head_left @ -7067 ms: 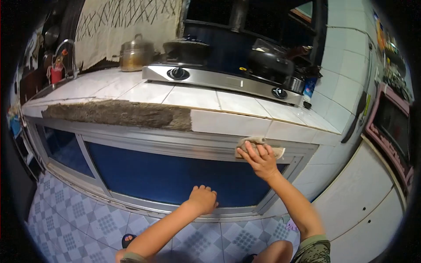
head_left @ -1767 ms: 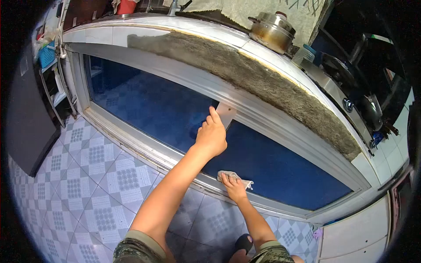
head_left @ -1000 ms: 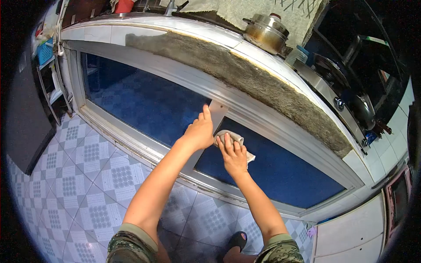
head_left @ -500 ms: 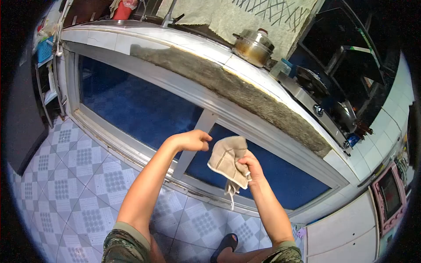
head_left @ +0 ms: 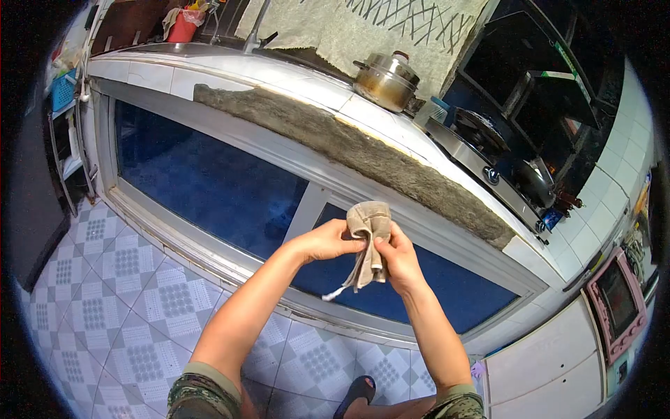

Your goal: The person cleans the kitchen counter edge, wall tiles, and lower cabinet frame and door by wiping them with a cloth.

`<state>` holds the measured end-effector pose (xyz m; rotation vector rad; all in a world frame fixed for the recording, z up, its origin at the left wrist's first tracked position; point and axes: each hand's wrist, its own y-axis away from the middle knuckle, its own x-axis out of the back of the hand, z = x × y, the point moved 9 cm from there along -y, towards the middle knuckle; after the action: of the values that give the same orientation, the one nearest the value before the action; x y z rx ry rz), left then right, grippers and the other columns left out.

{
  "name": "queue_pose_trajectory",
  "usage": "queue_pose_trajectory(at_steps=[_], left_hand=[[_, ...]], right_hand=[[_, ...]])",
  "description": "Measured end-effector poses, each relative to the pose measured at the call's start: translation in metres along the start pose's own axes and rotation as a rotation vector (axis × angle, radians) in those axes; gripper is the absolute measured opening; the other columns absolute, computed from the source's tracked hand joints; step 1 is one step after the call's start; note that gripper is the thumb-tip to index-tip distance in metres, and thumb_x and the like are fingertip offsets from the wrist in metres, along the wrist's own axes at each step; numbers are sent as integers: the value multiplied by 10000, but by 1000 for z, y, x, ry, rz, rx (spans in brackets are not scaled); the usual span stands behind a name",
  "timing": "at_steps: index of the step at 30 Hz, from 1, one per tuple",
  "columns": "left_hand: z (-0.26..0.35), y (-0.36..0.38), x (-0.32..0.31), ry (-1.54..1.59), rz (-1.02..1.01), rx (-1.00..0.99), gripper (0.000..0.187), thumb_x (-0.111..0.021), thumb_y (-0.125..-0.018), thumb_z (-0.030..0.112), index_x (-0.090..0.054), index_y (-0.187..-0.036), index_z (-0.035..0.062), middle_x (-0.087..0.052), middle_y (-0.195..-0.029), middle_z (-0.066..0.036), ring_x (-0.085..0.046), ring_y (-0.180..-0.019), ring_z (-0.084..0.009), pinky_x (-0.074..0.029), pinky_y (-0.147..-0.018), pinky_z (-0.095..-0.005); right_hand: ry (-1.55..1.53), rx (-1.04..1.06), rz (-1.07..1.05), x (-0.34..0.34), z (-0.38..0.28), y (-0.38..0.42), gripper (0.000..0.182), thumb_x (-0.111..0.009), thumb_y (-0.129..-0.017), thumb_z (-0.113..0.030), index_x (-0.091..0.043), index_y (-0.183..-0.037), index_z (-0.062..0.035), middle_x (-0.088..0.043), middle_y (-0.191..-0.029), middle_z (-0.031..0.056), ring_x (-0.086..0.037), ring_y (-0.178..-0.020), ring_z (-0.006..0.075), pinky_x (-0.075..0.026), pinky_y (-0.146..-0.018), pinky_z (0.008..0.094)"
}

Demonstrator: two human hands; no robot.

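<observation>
A folded beige-brown cloth (head_left: 371, 218) with light edging is held up in front of the counter's blue lower panels. My left hand (head_left: 326, 241) grips its left side, thumb pressed against the cloth. On the right side, my right hand (head_left: 399, 257) pinches it between thumb and fingers. The cloth is bunched upright between both hands, and a white strap end (head_left: 333, 295) dangles from its lower left. Some fingertips of each hand are hidden behind the fabric.
Along the tiled counter (head_left: 307, 80) stand a lidded steel pot (head_left: 386, 82) and a gas stove (head_left: 481, 157) with a pan (head_left: 534, 180). A red container (head_left: 183, 26) is at the back left. A pink oven-like appliance (head_left: 618, 302) sits at right, above a white cabinet (head_left: 544, 356).
My left hand has moved right and taken hold of the cloth, which only my right hand held before. The cloth is now more folded together and turned upright.
</observation>
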<state>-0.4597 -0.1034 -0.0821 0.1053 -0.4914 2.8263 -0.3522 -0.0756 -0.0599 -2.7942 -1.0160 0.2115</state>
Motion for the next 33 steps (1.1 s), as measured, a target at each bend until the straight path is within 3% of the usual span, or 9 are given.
queue_pose_trajectory(at_steps=[5,6,10,15,18,20,24,26,33], left_hand=[[-7,7,6,426,218,3,278,-594,-913,175,-606,-1140,16,-666,-1055,-78,-631,-958,-150,-505,-871,-319],[-15,8,15,463,260,49,281,-565,-927,224,-613,-1116,22,-676,-1015,-86,-662,-904,-160,-538,-805,-323],[-6,47,76,530,533,253,302,-581,-908,260,-623,-1048,-5,-692,-929,-102,-686,-788,-167,-567,-706,-332],[42,105,159,-249,843,246,280,-609,-858,256,-659,-952,-3,-680,-801,-55,-645,-676,-124,-517,-618,-284],[49,125,175,-757,1131,258,282,-636,-762,209,-680,-902,-32,-695,-783,-146,-664,-706,-219,-507,-682,-341],[31,116,165,-772,1191,245,286,-643,-760,232,-690,-943,17,-690,-893,-199,-667,-876,-368,-513,-774,-422],[-11,57,125,-684,995,15,345,-670,-786,260,-668,-1007,-5,-647,-915,-206,-602,-924,-358,-468,-861,-408],[-20,44,115,-629,1130,-203,439,-626,-865,301,-578,-1074,-82,-542,-1107,-243,-499,-1052,-360,-389,-925,-419],[-19,23,110,-621,1295,-350,283,-489,-931,214,-471,-1003,-60,-510,-1000,-223,-474,-934,-389,-375,-842,-470]], right_hand=[[1228,529,184,-17,-58,2,301,-621,-846,-107,-595,-1138,-44,-591,-1034,94,-561,-919,208,-464,-781,305],[1091,437,218,-19,-70,0,304,-642,-787,-137,-612,-1064,-17,-573,-1093,167,-536,-998,327,-426,-904,395],[1290,976,320,-40,-137,-5,293,-628,-789,-109,-615,-1070,-28,-571,-1095,167,-524,-1028,336,-418,-896,415],[1515,1284,540,-60,-171,-52,278,-590,-825,-196,-627,-1050,-36,-605,-1028,163,-555,-979,325,-435,-845,432],[1624,1055,519,-59,-153,-83,248,-543,-848,-250,-638,-964,-53,-633,-862,122,-595,-835,295,-459,-747,428],[1587,1193,579,-63,-152,-77,214,-516,-852,-263,-620,-854,-75,-617,-731,82,-599,-709,274,-461,-664,422],[1607,1191,627,-61,-153,-77,193,-524,-841,-249,-580,-745,-90,-602,-710,77,-594,-673,268,-464,-645,402],[1619,1201,642,-62,-153,-77,205,-525,-840,-251,-566,-714,-94,-595,-700,75,-592,-660,266,-463,-634,399],[1644,1263,656,-64,-151,-78,212,-527,-835,-251,-547,-687,-100,-579,-672,80,-590,-646,266,-460,-611,409]])
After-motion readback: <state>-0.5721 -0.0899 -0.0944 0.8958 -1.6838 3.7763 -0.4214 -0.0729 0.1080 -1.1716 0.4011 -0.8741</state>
